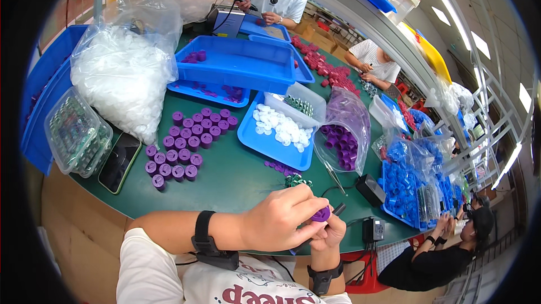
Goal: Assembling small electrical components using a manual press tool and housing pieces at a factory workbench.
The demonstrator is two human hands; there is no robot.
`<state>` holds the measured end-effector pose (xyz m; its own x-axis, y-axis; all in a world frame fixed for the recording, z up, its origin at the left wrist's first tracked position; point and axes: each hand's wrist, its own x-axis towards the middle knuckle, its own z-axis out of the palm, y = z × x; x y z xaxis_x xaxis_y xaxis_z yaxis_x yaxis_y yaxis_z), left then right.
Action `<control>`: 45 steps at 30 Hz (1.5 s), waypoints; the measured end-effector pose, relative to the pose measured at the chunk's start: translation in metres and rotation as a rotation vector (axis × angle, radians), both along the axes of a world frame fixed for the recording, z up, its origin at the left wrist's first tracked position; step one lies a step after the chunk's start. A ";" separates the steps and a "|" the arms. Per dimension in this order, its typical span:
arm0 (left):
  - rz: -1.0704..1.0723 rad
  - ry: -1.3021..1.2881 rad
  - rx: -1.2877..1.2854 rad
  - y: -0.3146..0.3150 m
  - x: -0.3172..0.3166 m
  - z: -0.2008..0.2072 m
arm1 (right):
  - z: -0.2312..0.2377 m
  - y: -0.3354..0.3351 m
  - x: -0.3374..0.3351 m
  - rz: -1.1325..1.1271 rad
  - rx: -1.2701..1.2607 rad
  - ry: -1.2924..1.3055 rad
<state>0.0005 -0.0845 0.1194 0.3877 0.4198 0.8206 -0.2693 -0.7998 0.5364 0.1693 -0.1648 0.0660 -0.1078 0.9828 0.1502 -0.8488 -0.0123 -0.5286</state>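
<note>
Close in front of me, my left hand [282,216] pinches a small purple round part [321,214] between its fingers. My right hand [328,235] meets it there, its fingers closed around a dark pen-like rod [338,208]; much of the rod is hidden by the hands. Just beyond them lies a small heap of green-and-silver springs or coils [297,181]. Rows of purple cylindrical parts [182,143] stand on the green table [225,177] to the left. Flat purple pieces [282,167] are scattered near a blue tray [265,149] of clear plastic discs [282,126].
A bag of white pieces [121,73], a clear box [79,132] and a phone [119,163] sit left. Tweezers [336,179], a bag of purple tubes [342,143], a black box [371,190] and blue parts [403,177] lie right. Other people [276,2] work around the table.
</note>
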 end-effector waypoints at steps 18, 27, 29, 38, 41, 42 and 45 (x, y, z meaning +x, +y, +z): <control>-0.032 0.120 -0.043 -0.002 0.002 -0.004 | -0.012 -0.002 -0.008 -0.205 0.017 -0.177; -0.044 0.127 -0.166 -0.002 -0.003 -0.018 | -0.011 -0.002 -0.015 -0.302 0.054 -0.341; -0.019 0.144 -0.201 0.002 -0.004 -0.026 | -0.009 0.001 -0.016 -0.296 -0.019 -0.412; 0.132 0.364 -0.082 0.014 -0.008 -0.041 | 0.000 0.006 -0.023 -0.303 -0.115 -0.489; 0.120 0.309 -0.139 0.018 -0.014 -0.053 | 0.007 0.006 -0.033 -0.489 0.008 -1.166; 0.109 0.321 -0.140 0.020 -0.015 -0.057 | 0.008 0.008 -0.035 -0.497 -0.003 -1.157; 0.056 0.511 -0.266 0.030 -0.017 -0.072 | 0.014 0.015 -0.036 -0.312 0.091 -1.572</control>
